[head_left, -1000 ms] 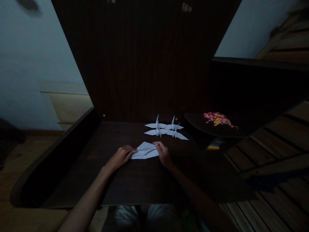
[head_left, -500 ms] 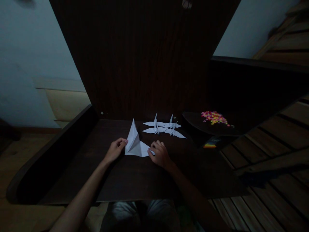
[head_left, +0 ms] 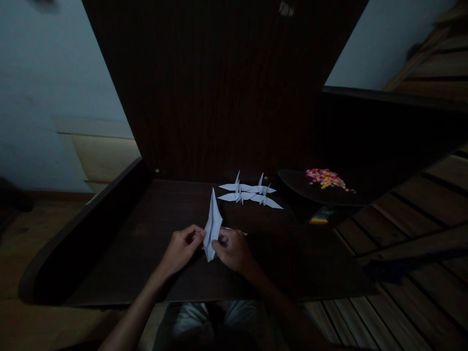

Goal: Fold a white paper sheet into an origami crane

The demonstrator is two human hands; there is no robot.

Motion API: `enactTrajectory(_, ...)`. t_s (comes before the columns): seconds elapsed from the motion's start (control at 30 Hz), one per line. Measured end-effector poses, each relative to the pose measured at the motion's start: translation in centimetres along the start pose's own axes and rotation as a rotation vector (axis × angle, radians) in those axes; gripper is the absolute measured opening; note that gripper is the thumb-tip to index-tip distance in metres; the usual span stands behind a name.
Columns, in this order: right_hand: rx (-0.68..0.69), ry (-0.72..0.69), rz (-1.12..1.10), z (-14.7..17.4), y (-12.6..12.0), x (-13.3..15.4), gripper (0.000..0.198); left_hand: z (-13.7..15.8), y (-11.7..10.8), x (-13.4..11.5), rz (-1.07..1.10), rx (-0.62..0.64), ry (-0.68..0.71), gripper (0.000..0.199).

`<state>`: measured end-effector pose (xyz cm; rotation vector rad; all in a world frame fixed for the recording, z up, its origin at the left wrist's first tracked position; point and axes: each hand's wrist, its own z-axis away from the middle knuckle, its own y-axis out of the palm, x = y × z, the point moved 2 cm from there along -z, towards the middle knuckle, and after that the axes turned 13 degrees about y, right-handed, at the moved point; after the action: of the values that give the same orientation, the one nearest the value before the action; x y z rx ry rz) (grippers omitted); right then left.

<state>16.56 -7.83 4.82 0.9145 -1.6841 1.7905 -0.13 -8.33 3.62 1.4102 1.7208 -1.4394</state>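
Between my hands is a white sheet of folded origami paper (head_left: 214, 222), held just above the dark desk and narrowed to a long pointed shape, its tip aimed away from me. My left hand (head_left: 184, 246) pinches its left edge with thumb and fingertips. On the other side my right hand (head_left: 234, 248) grips the lower right part, thumb on the front face. A bit of white paper pokes out behind the right fingers. Beyond the hands, several white folded paper cranes (head_left: 250, 191) stand close together, wings overlapping.
A pile of small pink, orange and yellow pieces (head_left: 326, 179) lies on a raised dark shelf (head_left: 296, 183) at the right. Under it is a small rainbow-edged item (head_left: 320, 217). A raised side panel (head_left: 84, 234) bounds the dark desk (head_left: 139, 263) on the left.
The folded paper, spread wide before, is now narrower and closer to me. Both hands have come together around it, my right hand moving left and my left hand slightly right.
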Motion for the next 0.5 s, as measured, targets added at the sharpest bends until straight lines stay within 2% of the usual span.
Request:
enactTrajectory(0.1,-0.002,0.075,-0.049,0.6,-1.0,-0.2,0.026,0.8,-1.0,-0.5,-0.096,0.015,0.009,0.031)
enactTrajectory(0.17,0.051,0.121,-0.153,0.9,-2.1,-0.5,0.022,1.2,-2.1,-0.8,-0.139,0.028,-0.008,0.032)
enactTrajectory(0.23,0.056,0.144,-0.166,1.2,-3.5,-0.9,0.023,1.5,-3.4,-1.0,-0.196,0.041,-0.015,0.035)
enactTrajectory(0.37,0.035,0.159,0.031,1.3,-5.8,-2.2,0.024,2.1,-5.5,-0.5,-0.351,0.071,-0.054,0.034)
enactTrajectory(0.5,-0.028,0.162,0.196,0.6,-5.9,-4.4,0.024,2.2,-5.9,0.9,-0.457,0.039,-0.076,0.028)
